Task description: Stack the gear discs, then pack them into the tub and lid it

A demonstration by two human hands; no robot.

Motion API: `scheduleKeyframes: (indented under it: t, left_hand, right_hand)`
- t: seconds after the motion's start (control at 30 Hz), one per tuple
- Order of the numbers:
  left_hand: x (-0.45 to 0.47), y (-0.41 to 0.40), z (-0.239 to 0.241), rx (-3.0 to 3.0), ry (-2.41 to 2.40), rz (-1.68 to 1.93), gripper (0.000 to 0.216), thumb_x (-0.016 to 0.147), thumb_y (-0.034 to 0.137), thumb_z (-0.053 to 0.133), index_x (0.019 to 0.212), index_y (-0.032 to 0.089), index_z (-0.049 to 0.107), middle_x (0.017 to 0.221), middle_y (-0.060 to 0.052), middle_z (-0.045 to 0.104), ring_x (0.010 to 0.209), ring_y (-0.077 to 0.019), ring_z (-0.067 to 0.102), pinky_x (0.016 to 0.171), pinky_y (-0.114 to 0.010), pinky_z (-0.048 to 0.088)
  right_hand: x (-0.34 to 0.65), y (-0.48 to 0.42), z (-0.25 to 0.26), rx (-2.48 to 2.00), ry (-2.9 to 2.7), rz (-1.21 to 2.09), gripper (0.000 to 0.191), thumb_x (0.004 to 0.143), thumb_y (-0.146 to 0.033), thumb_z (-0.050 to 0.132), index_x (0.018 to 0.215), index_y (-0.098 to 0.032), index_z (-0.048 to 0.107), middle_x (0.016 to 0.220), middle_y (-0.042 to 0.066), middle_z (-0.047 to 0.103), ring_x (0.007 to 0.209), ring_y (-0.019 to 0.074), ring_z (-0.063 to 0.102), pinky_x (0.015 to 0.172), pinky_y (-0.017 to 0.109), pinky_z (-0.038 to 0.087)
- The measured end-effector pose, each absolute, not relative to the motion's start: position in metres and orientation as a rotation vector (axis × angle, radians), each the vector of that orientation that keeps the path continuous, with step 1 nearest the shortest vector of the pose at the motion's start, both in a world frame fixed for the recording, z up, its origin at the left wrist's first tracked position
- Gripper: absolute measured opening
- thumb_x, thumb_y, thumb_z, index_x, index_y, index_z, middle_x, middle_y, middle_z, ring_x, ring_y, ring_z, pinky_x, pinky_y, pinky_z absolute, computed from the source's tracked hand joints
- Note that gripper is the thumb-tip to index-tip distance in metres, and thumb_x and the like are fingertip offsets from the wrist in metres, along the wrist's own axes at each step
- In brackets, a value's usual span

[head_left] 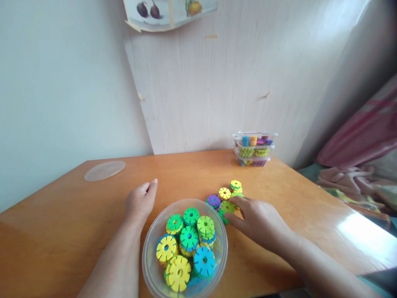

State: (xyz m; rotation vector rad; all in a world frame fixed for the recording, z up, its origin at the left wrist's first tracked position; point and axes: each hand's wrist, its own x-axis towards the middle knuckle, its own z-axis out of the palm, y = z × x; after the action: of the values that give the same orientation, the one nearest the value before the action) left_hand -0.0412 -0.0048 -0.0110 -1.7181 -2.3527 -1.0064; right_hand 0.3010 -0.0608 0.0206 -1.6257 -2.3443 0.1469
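A clear plastic bowl (149, 252) stands at the near edge of the orange table, filled with several green, yellow and blue toothed plastic discs (189, 238). My left hand (141, 200) rests on the table just left of the bowl, fingers loosely curled, holding nothing. My right hand (259, 221) lies to the right of the bowl, its fingertips pinching a green disc (227, 207) in a small cluster of loose discs. That cluster also has a purple disc (214, 201) and yellow discs (224, 193).
Stacked clear boxes of coloured pieces (254, 149) stand at the back of the table by the wooden wall panel. A clear round lid (104, 170) lies at the far left. Bedding and cloth (356, 182) lie beyond the table's right edge.
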Motion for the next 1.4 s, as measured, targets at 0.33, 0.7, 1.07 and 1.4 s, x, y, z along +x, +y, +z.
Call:
scheduleKeyframes:
  t: [0.33,0.7,1.07,1.4]
  left_hand:
    - [-0.041,-0.005,-0.011,-1.732,-2.349,-1.025,0.051,0.088,0.058,0.034,0.055,0.020,0.033,0.051,0.003,0.033,0.051,-0.0119,0.030,0.052,-0.028,0.016]
    - [-0.041,-0.005,-0.011,-1.748,-2.332,-1.025,0.048,0.087,0.055,0.036,0.055,0.020,0.034,0.051,0.003,0.034,0.052,-0.0120,0.030,0.053,-0.028,0.016]
    - [-0.040,-0.005,-0.011,-1.741,-2.352,-1.015,0.049,0.088,0.056,0.036,0.055,0.020,0.039,0.051,0.002,0.038,0.052,-0.0123,0.033,0.053,-0.028,0.017]
    - [-0.041,-0.005,-0.012,-1.741,-2.322,-1.039,0.051,0.088,0.057,0.034,0.054,0.020,0.036,0.050,0.002,0.037,0.052,-0.0119,0.032,0.052,-0.028,0.017]
  right_hand:
    - [0.272,-0.083,0.053,-1.108,-2.330,0.164,0.034,0.082,-0.048,0.063,0.107,-0.026,0.067,0.112,0.008,0.061,0.102,0.0267,0.054,0.087,0.044,0.044]
    - [0.278,-0.088,0.055,-0.984,-2.525,0.090,0.026,0.092,-0.034,0.050,0.111,-0.032,0.067,0.139,0.005,0.049,0.133,0.0322,0.034,0.105,0.055,0.031]
    - [0.277,-0.092,0.058,-0.936,-2.575,0.110,0.024,0.092,-0.032,0.050,0.105,-0.033,0.070,0.142,0.000,0.047,0.139,0.0325,0.027,0.111,0.060,0.023]
    - [0.267,-0.079,0.058,-1.011,-2.647,0.074,0.032,0.090,-0.033,0.050,0.118,-0.026,0.065,0.148,0.005,0.041,0.141,0.0349,0.022,0.111,0.062,0.018]
